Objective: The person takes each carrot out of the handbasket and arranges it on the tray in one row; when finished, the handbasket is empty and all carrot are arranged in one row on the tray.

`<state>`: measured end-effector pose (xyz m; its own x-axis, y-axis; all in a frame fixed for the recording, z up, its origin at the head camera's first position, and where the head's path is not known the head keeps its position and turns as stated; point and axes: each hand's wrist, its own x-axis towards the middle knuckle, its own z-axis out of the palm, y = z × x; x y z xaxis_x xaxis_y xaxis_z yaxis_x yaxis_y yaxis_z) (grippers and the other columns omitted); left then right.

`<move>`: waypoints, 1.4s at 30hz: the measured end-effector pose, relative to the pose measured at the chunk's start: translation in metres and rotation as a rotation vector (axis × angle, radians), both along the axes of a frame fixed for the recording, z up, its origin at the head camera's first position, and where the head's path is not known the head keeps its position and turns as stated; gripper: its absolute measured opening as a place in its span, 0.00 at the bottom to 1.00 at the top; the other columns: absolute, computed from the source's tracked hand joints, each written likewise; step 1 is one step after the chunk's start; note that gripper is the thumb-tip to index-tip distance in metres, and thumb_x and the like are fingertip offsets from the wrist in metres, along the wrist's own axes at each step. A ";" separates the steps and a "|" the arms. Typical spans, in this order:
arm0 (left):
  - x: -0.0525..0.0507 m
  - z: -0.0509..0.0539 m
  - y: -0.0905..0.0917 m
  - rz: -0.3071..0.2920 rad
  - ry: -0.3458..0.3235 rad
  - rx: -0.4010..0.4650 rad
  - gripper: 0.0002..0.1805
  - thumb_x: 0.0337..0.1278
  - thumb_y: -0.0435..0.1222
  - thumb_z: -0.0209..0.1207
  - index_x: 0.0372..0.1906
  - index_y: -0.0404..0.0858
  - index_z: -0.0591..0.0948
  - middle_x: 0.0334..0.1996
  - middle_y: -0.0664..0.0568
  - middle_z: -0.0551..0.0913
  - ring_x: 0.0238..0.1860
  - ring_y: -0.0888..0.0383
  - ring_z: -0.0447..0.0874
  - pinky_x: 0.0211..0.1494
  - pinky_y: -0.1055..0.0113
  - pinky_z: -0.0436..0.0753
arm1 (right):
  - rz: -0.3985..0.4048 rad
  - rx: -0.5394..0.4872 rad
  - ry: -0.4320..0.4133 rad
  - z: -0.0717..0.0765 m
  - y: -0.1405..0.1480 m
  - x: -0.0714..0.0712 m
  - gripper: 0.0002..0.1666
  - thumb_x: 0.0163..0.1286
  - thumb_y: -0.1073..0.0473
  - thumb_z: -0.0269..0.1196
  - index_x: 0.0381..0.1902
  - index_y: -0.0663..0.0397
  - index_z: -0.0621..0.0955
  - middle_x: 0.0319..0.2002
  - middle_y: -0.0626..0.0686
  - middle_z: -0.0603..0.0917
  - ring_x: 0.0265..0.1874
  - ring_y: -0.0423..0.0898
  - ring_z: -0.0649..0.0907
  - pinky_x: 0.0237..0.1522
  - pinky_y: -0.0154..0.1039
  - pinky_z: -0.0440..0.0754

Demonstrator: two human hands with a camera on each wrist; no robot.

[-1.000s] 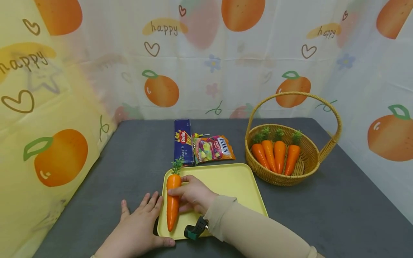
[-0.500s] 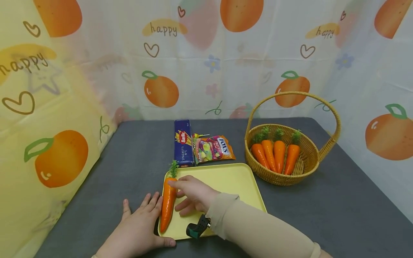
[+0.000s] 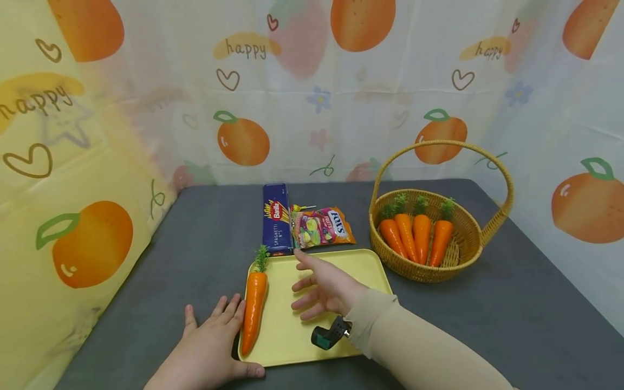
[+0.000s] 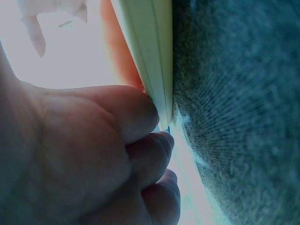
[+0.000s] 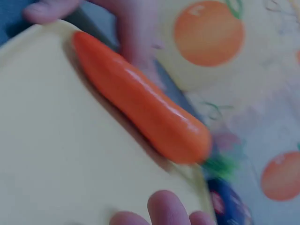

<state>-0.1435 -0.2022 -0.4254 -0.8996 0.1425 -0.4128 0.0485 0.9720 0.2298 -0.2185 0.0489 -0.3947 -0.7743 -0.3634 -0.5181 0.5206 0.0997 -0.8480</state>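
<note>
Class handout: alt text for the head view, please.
A carrot lies on a yellow tray between a left hand at the left edge and an empty right hand. Beyond are a spaghetti box and Fox's bag; at right, a basket of four carrots.

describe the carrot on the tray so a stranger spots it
On the dark grey table, find the pale yellow rectangular tray. Along its left edge lies a glossy orange tapered carrot with a green top, alone, unlike the four similar carrots in the brown wicker basket.
</note>
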 end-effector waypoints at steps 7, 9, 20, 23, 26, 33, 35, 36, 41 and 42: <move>0.003 -0.001 -0.002 -0.007 0.015 0.004 0.80 0.31 0.82 0.73 0.85 0.34 0.68 0.88 0.38 0.60 0.87 0.26 0.51 0.67 0.10 0.21 | 0.043 -0.116 0.051 0.025 0.045 -0.019 0.51 0.85 0.23 0.45 0.87 0.53 0.60 0.73 0.71 0.76 0.68 0.75 0.83 0.59 0.67 0.89; 0.003 0.000 -0.002 -0.001 0.012 0.006 0.80 0.30 0.82 0.73 0.85 0.34 0.68 0.88 0.38 0.59 0.88 0.27 0.50 0.67 0.10 0.20 | 0.068 -0.149 0.067 0.032 0.058 -0.025 0.51 0.86 0.23 0.41 0.89 0.53 0.57 0.76 0.71 0.73 0.73 0.77 0.78 0.62 0.66 0.87; 0.002 0.000 -0.002 0.009 0.004 0.017 0.80 0.30 0.82 0.73 0.86 0.35 0.68 0.89 0.39 0.58 0.88 0.27 0.50 0.66 0.10 0.18 | 0.161 -0.185 0.168 0.069 0.151 -0.067 0.62 0.77 0.16 0.20 0.93 0.49 0.41 0.89 0.70 0.51 0.86 0.72 0.59 0.68 0.53 0.85; 0.003 0.000 -0.003 0.009 0.010 0.021 0.80 0.30 0.82 0.73 0.85 0.34 0.68 0.89 0.38 0.58 0.88 0.27 0.50 0.66 0.10 0.18 | 0.140 -0.176 0.158 0.072 0.176 -0.078 0.63 0.75 0.14 0.19 0.93 0.47 0.36 0.91 0.67 0.45 0.88 0.71 0.53 0.70 0.53 0.83; 0.002 0.000 -0.003 0.010 0.011 0.018 0.80 0.29 0.82 0.73 0.85 0.34 0.68 0.89 0.38 0.58 0.88 0.27 0.50 0.67 0.10 0.19 | 0.115 -0.147 0.138 0.069 0.197 -0.087 0.63 0.73 0.14 0.17 0.92 0.45 0.33 0.91 0.65 0.41 0.89 0.70 0.50 0.74 0.56 0.79; 0.001 -0.002 -0.001 0.007 -0.003 0.011 0.80 0.30 0.82 0.74 0.86 0.34 0.67 0.89 0.38 0.58 0.88 0.27 0.50 0.67 0.10 0.20 | 0.108 -0.050 0.111 0.056 0.225 -0.098 0.62 0.72 0.15 0.13 0.91 0.46 0.29 0.91 0.67 0.35 0.89 0.72 0.47 0.27 0.32 0.66; 0.001 -0.002 -0.001 0.009 0.001 0.015 0.80 0.30 0.82 0.73 0.85 0.35 0.68 0.89 0.38 0.58 0.88 0.27 0.50 0.67 0.10 0.20 | 0.118 -0.017 0.124 0.055 0.228 -0.100 0.62 0.72 0.16 0.13 0.91 0.47 0.28 0.90 0.68 0.35 0.88 0.73 0.47 0.24 0.31 0.62; 0.001 -0.002 0.000 0.007 0.005 0.016 0.80 0.30 0.82 0.74 0.85 0.35 0.68 0.89 0.38 0.58 0.88 0.27 0.50 0.67 0.10 0.20 | 0.122 0.003 0.132 0.054 0.229 -0.100 0.62 0.72 0.16 0.13 0.91 0.47 0.28 0.90 0.69 0.35 0.88 0.74 0.48 0.24 0.30 0.64; 0.001 -0.001 0.001 0.006 0.007 0.018 0.79 0.30 0.83 0.73 0.85 0.35 0.69 0.89 0.39 0.58 0.88 0.27 0.50 0.66 0.10 0.19 | 0.130 0.076 0.145 0.052 0.228 -0.103 0.62 0.73 0.16 0.13 0.90 0.48 0.27 0.90 0.71 0.36 0.87 0.75 0.51 0.25 0.29 0.68; 0.001 -0.001 0.001 0.005 0.005 0.017 0.79 0.30 0.83 0.73 0.85 0.35 0.69 0.89 0.39 0.58 0.88 0.27 0.50 0.66 0.10 0.19 | 0.127 0.086 0.142 0.051 0.227 -0.103 0.62 0.73 0.16 0.13 0.90 0.49 0.28 0.89 0.71 0.36 0.87 0.75 0.51 0.26 0.30 0.68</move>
